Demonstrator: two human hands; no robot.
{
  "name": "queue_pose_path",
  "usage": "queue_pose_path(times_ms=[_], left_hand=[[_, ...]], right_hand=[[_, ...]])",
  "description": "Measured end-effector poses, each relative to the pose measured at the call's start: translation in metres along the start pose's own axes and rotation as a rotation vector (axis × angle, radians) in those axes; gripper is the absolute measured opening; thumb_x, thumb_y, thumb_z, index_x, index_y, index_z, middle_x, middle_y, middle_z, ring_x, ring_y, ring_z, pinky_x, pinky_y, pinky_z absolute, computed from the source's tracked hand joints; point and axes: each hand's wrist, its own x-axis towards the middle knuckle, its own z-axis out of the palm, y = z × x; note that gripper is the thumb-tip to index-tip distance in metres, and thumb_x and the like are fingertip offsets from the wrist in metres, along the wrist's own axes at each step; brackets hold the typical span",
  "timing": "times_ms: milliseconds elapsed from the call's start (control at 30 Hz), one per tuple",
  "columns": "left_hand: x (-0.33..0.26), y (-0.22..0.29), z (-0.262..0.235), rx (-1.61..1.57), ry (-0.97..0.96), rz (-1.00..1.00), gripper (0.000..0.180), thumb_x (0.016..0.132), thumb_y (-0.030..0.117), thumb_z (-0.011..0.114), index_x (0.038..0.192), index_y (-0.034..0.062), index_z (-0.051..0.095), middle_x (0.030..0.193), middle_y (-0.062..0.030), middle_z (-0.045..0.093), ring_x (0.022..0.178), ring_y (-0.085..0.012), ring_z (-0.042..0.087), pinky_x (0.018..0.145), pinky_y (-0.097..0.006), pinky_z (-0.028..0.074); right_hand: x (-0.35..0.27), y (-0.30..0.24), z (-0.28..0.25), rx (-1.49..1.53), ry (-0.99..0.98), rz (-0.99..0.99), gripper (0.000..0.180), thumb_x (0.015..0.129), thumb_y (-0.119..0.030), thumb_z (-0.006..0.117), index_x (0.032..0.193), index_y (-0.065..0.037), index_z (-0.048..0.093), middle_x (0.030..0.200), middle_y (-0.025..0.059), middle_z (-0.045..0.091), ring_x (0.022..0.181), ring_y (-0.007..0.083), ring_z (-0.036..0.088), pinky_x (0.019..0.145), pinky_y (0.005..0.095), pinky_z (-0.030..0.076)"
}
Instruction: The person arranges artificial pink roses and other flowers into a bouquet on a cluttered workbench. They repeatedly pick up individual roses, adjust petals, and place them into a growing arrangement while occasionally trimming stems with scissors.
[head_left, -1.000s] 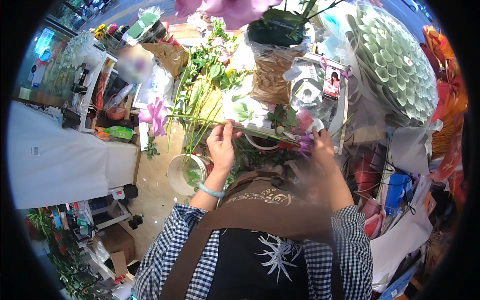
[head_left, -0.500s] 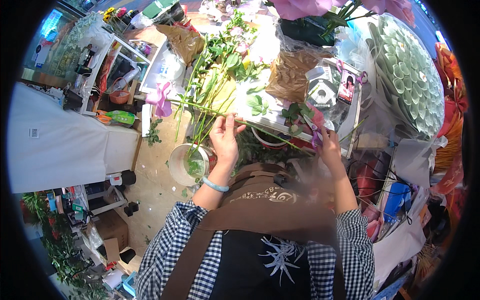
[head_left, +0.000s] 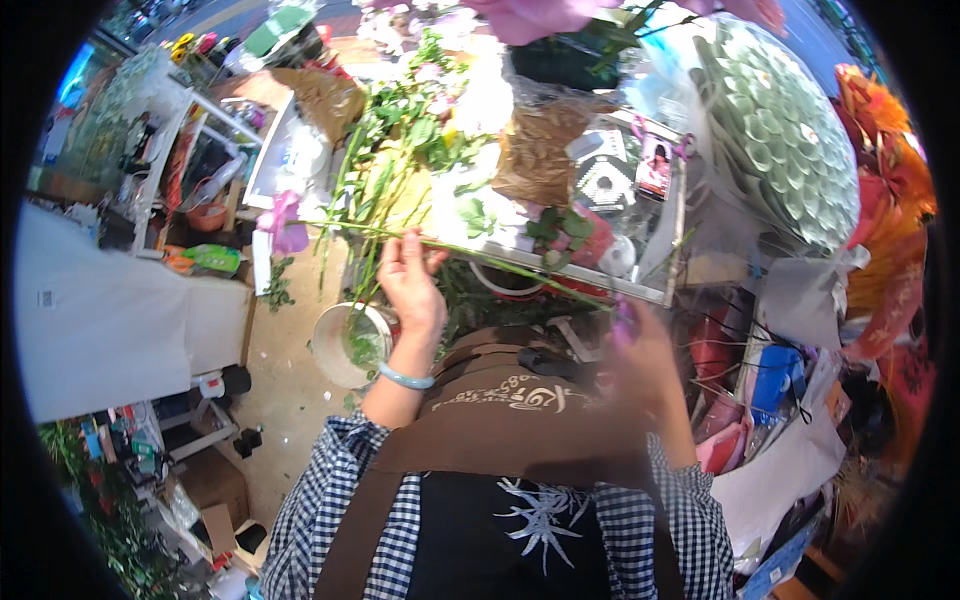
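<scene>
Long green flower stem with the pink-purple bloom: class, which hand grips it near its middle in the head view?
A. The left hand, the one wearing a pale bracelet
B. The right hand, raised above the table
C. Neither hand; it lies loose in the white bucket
A: the left hand, with a pale bracelet at its wrist, closes around the long green flower stem, whose pink-purple bloom points to the person's left; the blurred right hand is at the stem's other end.

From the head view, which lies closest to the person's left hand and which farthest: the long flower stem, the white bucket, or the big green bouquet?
1. The long flower stem, pinched in the left hand, with its pink bloom out to the left.
2. The white bucket, on the floor just below and left of that hand.
3. The big green bouquet, far off at the upper right.
</scene>
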Motion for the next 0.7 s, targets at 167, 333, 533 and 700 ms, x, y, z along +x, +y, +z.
queue_pose_path(times_ms=[167, 333, 533, 700], left_hand=[[0.004, 0.01, 0.005, -0.027, 0.004, 0.03, 0.022, 0.096, 0.024, 0.054, 0.095, 0.0022, 0.057, 0.087, -0.0056, 0.062, 0.075, -0.0117, 0.063, 0.062, -0.025, 0.056], [-0.007, 0.001, 0.017, 0.022, -0.015, -0.016, 0.021, 0.096, 0.024, 0.055, 0.096, 0.0024, 0.057, 0.089, -0.0044, 0.062, 0.077, -0.0115, 0.062, 0.064, -0.027, 0.056], [-0.037, -0.02, 0.041, -0.004, -0.167, -0.075, 0.02, 0.095, 0.022, 0.056, 0.097, 0.0017, 0.059, 0.091, -0.0042, 0.061, 0.077, -0.0127, 0.06, 0.066, -0.029, 0.056], [-0.054, -0.021, 0.043, 0.035, -0.247, -0.123, 0.024, 0.095, 0.021, 0.058, 0.097, -0.0022, 0.061, 0.087, -0.0041, 0.061, 0.078, -0.0094, 0.058, 0.069, -0.027, 0.056]], right_hand=[[-0.019, 0.015, -0.01, 0.296, 0.047, 0.3, 0.06, 0.073, -0.021, 0.079, 0.12, 0.0, 0.049, 0.093, 0.0082, 0.057, 0.082, 0.0175, 0.056, 0.073, 0.0304, 0.047], [-0.046, -0.004, -0.001, 0.264, -0.285, 0.455, 0.054, 0.076, -0.012, 0.077, 0.12, -0.001, 0.048, 0.081, -0.0024, 0.046, 0.068, 0.0061, 0.044, 0.058, 0.0234, 0.041], [-0.016, -0.043, 0.054, 0.575, -0.565, 0.1, 0.062, 0.081, -0.022, 0.073, 0.13, -0.001, 0.039, 0.104, 0.0071, 0.057, 0.097, 0.0139, 0.054, 0.084, 0.0282, 0.045], [0.006, -0.069, 0.053, 0.889, -0.621, 0.26, 0.053, 0.088, -0.03, 0.065, 0.127, -0.002, 0.042, 0.11, 0.0096, 0.059, 0.089, 0.0143, 0.059, 0.078, 0.0289, 0.049]])
